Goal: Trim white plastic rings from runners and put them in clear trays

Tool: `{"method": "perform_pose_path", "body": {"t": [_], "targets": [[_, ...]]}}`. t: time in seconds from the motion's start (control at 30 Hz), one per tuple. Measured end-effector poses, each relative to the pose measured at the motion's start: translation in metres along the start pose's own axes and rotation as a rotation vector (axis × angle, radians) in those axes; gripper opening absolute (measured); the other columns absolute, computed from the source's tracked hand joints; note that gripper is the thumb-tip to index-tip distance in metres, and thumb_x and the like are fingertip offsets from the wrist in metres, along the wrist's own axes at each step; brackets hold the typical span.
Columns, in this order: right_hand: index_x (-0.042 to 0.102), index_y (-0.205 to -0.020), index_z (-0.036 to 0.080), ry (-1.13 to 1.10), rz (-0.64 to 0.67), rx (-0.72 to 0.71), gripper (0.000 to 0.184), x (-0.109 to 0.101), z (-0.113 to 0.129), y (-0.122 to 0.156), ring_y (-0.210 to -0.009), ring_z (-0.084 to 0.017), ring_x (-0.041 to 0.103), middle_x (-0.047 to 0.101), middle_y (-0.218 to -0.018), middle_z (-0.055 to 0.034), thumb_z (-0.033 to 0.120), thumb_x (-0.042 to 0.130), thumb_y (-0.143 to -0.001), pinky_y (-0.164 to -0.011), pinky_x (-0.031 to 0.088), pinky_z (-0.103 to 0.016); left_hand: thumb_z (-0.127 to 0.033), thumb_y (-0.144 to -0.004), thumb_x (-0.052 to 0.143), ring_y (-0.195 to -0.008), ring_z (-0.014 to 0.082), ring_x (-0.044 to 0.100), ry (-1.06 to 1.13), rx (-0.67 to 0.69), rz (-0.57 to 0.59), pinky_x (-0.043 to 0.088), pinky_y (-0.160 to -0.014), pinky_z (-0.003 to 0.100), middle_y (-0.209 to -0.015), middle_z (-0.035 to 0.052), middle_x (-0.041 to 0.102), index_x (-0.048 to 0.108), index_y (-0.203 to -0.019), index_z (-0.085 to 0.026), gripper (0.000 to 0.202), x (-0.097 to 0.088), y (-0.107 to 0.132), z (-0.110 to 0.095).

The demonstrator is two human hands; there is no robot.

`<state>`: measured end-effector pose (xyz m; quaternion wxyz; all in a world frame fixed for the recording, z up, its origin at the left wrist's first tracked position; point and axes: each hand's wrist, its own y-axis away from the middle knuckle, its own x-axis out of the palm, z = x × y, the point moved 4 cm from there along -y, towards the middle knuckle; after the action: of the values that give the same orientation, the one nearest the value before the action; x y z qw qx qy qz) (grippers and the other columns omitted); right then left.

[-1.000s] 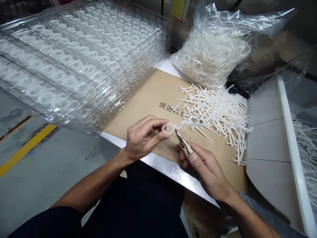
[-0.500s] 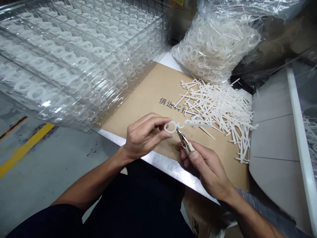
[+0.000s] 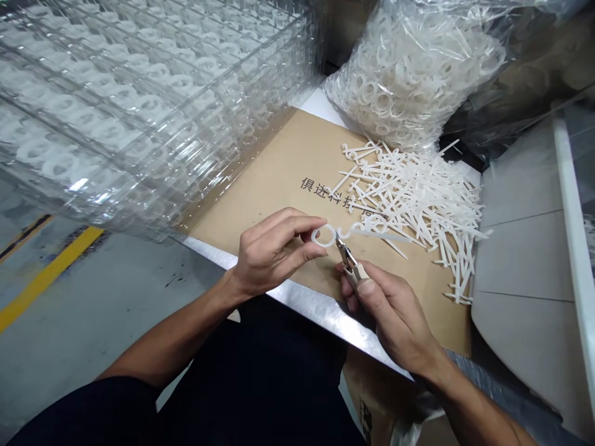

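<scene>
Between the thumb and fingers of my left hand (image 3: 277, 251) is a white plastic ring (image 3: 324, 235), pinched at its left side. A thin hooked white stem (image 3: 379, 235) extends to the right from beside the ring. My right hand (image 3: 388, 303) grips a pair of cutting pliers (image 3: 352, 263) with pale handles. The metal jaws lie at the ring's right edge, where it meets the stem; whether the two are still joined cannot be made out. Beyond the stem, a heap of similar white stems (image 3: 413, 192) covers the right part of the cardboard sheet (image 3: 260, 192).
Stacked clear plastic trays (image 3: 153, 142) filled with white rings stand at the left. A clear bag (image 3: 395, 93) of rings sits behind the heap. On the right is a pale bin (image 3: 515, 260). The table's metal edge (image 3: 320, 313) runs below my hands.
Both hands keep nearly the same pose around the ring and pliers. The view has shifted slightly, and the bag and heap appear a little farther right.
</scene>
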<state>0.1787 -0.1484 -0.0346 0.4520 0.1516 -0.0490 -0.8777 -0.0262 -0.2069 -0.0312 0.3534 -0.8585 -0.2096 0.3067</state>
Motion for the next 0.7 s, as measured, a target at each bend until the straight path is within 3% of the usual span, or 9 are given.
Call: {"method": "perform_pose_path", "body": {"t": [0.37, 0.7], "targets": [[0.065, -0.109, 0.022, 0.019, -0.003, -0.018, 0.038, 0.0001, 0.0018, -0.0008, -0.076, -0.019, 0.055, 0.061, -0.088, -0.0027, 0.053, 0.043, -0.111, -0.071, 0.045, -0.033, -0.026, -0.092, 0.080, -0.081, 0.0126, 0.072, 0.011, 0.017, 0.013, 0.058, -0.074, 0.022, -0.094, 0.0062, 0.077, 0.072, -0.120, -0.014, 0.030, -0.0001, 0.0003, 0.0000], [0.061, -0.098, 0.021, 0.130, -0.015, -0.038, 0.042, 0.0032, 0.0057, -0.0021, -0.069, -0.018, 0.054, 0.058, -0.077, -0.0019, 0.050, 0.035, -0.113, -0.064, 0.042, -0.032, -0.035, -0.095, 0.077, -0.077, 0.0134, 0.072, 0.004, -0.010, 0.020, 0.058, -0.071, 0.024, -0.089, 0.0046, 0.077, 0.074, -0.118, -0.018, 0.028, 0.0004, 0.0004, 0.0013]]}}
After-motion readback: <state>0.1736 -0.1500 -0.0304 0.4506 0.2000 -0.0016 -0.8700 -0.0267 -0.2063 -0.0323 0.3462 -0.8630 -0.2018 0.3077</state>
